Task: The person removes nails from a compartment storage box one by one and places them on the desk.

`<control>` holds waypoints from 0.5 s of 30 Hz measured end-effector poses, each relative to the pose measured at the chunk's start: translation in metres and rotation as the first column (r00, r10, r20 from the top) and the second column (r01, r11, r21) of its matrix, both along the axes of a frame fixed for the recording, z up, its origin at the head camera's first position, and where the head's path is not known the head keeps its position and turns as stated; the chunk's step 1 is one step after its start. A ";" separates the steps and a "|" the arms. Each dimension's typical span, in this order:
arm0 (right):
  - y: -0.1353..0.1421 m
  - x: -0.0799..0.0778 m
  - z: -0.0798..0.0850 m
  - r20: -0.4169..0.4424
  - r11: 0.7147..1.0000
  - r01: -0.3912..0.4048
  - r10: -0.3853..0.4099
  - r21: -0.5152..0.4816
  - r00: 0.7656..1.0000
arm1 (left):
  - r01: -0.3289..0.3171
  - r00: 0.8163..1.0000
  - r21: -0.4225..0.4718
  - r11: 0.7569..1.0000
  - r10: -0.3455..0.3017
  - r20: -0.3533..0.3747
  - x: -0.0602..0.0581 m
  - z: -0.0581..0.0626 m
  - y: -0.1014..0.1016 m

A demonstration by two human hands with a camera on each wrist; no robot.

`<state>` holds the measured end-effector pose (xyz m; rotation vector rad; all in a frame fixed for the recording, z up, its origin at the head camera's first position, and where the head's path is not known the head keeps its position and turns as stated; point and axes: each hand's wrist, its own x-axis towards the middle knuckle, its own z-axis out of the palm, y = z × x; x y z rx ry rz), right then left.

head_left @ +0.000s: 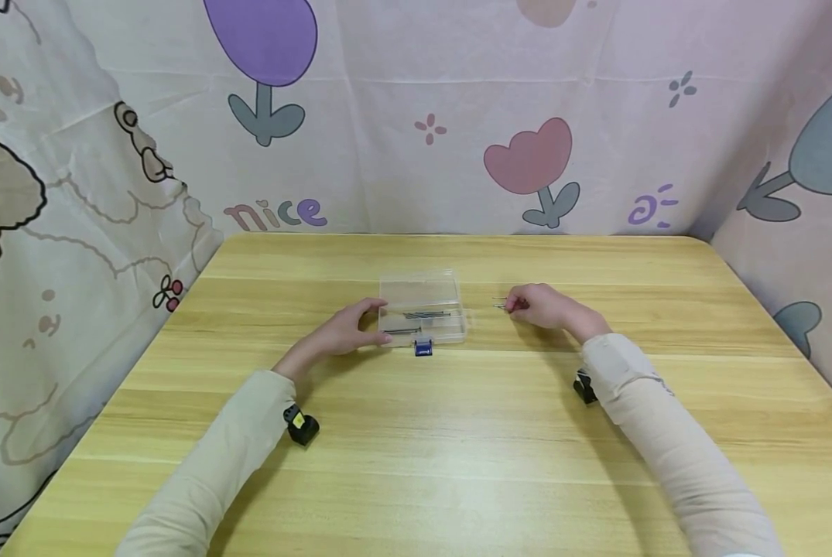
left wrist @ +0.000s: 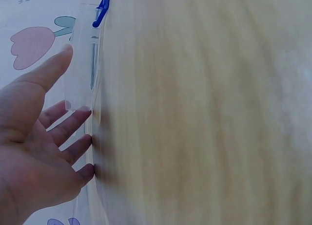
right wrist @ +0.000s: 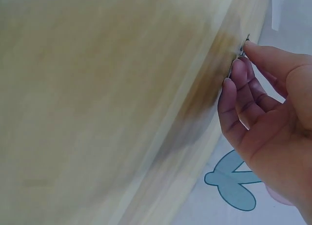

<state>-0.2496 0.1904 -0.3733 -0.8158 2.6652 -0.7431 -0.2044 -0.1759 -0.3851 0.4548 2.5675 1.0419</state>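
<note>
A clear plastic box (head_left: 419, 290) with a blue latch (head_left: 423, 347) lies with its lid raised toward the back. Thin dark metal rods (head_left: 427, 315) lie inside its compartments. My left hand (head_left: 349, 329) is at the box's left end, fingers spread, with the thumb by the front corner and the index finger farther back. In the left wrist view the other fingertips rest low by the tabletop. To the right of the box, my right hand (head_left: 537, 305) pinches thin metal rods (head_left: 499, 305) between thumb and fingertips, close over the table; their ends poke out leftward.
The wooden table (head_left: 416, 449) stretches to a printed cloth backdrop (head_left: 388, 155) at the back and sides. A small black wrist camera (head_left: 303, 425) hangs below the left sleeve, another black camera (head_left: 585, 387) below the right one.
</note>
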 end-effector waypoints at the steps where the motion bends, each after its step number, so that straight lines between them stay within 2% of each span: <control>1: 0.001 -0.001 0.000 -0.002 1.000 0.002 -0.002 -0.001 1.000 | 0.000 1.000 -0.001 1.000 0.000 -0.001 0.000 -0.001 0.000; 8: -0.003 0.000 0.002 -0.038 1.000 -0.002 0.002 -0.016 0.999 | -0.008 1.000 0.008 1.000 0.008 0.011 -0.001 0.000 0.000; 15: -0.027 0.002 0.008 -0.063 0.998 -0.044 0.041 -0.042 0.997 | -0.016 1.000 0.011 1.000 0.016 0.014 0.001 0.001 0.001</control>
